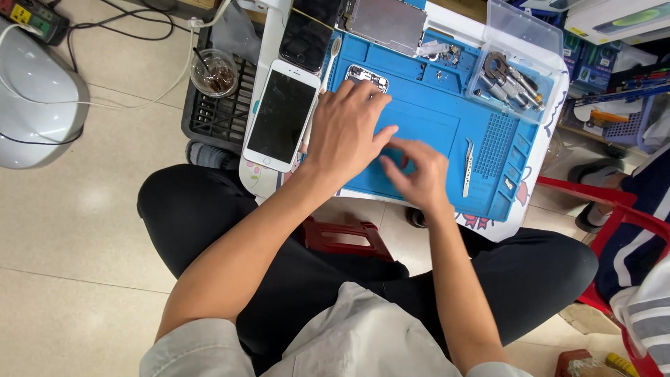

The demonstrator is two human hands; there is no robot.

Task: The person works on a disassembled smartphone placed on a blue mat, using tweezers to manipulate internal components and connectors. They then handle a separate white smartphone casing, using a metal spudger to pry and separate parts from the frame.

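So the landmark here is the blue silicone repair mat (433, 119), spread over a small white surface (544, 150) in front of the seated person.

The left hand (347, 129) is laid palm-down on the near-left part of the mat, fingers spread fairly flat and covering most of a stripped silver phone chassis (368, 76). Only the chassis's far end pokes out past the fingertips, so it's pressed down rather than gripped. The right hand (417, 171) sits just right of it, at the mat's near edge, fingers curled in tight toward the thumb like a pinch. I can't tell if there's anything in that pinch, it's too small or hidden.

Other stuff around the mat:
- thin steel tweezers (467, 167) lying on the mat, just right of the right hand, not touching it
- white-framed smartphone with a black screen (281, 115) lying flat just off the mat's left edge
- a second dark phone (306, 40) beyond that one
- flat grey metal back plate (388, 22) at the mat's far edge
- clear plastic box of metal tools (513, 80) on the mat's far-right corner
- clear plastic cup with a dark drink (214, 72) further left, on a black crate
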